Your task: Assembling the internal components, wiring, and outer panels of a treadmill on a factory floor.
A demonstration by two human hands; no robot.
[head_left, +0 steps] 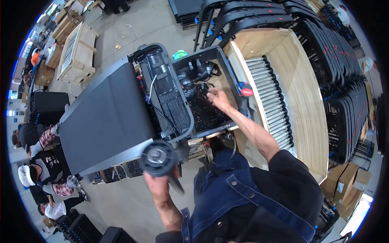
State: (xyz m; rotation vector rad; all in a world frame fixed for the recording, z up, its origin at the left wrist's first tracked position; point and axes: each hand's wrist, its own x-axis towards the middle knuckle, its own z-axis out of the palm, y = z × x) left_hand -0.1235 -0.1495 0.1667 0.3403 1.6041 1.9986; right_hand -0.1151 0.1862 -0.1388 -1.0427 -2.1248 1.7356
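My left hand (157, 184) is closed around a round black wheel-like part (159, 157) with a silvery centre, raised by the near corner of a treadmill deck (105, 111). Just beyond the wheel-like part, the treadmill's open motor bay (172, 97) shows a motor (155, 60) and loose cables. My right hand (219, 100) reaches into a dark grey bin (231, 73) beside that bay. Its fingers are drawn together at some black parts (202, 88); what they grip is too small to make out. More black fittings (196, 71) and scattered small pieces lie in the bin.
A wooden crate (312, 101) with a row of metal rollers (267, 99) stands right of the bin. A red-and-black tape measure (245, 89) sits on the bin's edge. Stacked black frames (332, 52) rise beyond. Co-workers (44, 174) stand at the left, one gloved hand on the deck.
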